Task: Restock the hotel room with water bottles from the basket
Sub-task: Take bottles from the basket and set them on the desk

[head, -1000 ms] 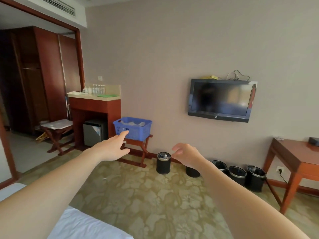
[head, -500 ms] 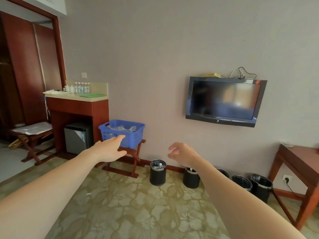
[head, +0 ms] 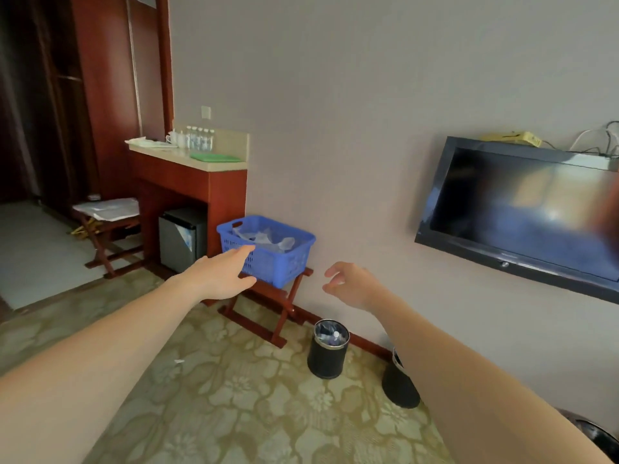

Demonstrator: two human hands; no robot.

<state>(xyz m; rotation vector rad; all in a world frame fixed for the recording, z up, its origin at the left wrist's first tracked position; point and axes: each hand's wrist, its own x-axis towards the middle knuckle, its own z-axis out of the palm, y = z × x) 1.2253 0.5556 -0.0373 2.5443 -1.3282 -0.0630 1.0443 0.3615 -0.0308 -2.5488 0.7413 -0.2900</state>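
Note:
A blue plastic basket (head: 284, 262) rests on a red wooden folding stand (head: 268, 316) against the wall, with clear water bottles (head: 268, 238) lying inside. My left hand (head: 221, 274) is stretched out in front of the basket's near side, fingers apart and empty, still short of it. To the basket's right my right hand (head: 351, 284) hovers with loosely curled fingers and holds nothing. Several small water bottles (head: 200, 139) stand upright at the back of the counter (head: 187, 159) on the left.
A mini fridge (head: 179, 241) sits under the counter, a second folding stand (head: 107, 229) left of it. Black waste bins (head: 328, 349) stand on the patterned carpet along the wall. A television (head: 522, 212) hangs at the right. A green mat (head: 214, 158) lies on the counter.
The view has closed in on the basket, which now looks larger and sits between my hands. Both arms stay stretched forward with empty hands.

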